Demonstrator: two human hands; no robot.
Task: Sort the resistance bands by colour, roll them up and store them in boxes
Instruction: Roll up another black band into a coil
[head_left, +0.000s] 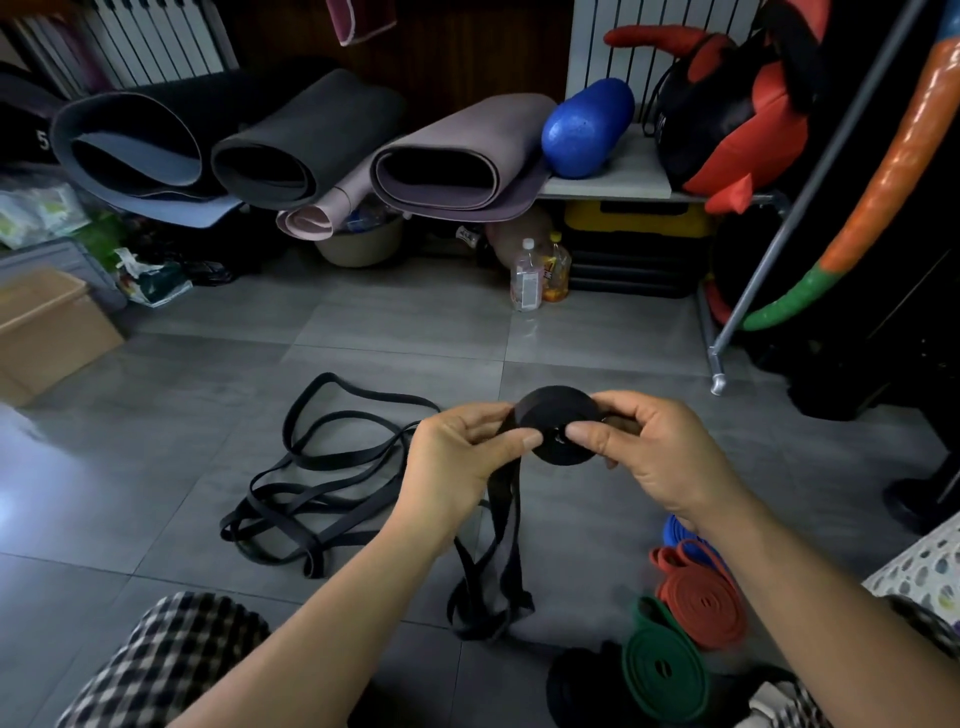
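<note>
As hands (457, 457) (655, 457) pinch roll (558, 410) (black), tail (506, 519) dangling

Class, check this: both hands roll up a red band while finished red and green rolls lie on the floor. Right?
No. In the head view the band held by the left hand and right hand is black, not red. The finished red roll and green roll do lie on the floor.

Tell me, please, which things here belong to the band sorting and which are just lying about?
Job: black roll, loose black bands, red roll, green roll, blue band, probably the cardboard box.
Lying about: mats, foam roller, bottles.
</note>
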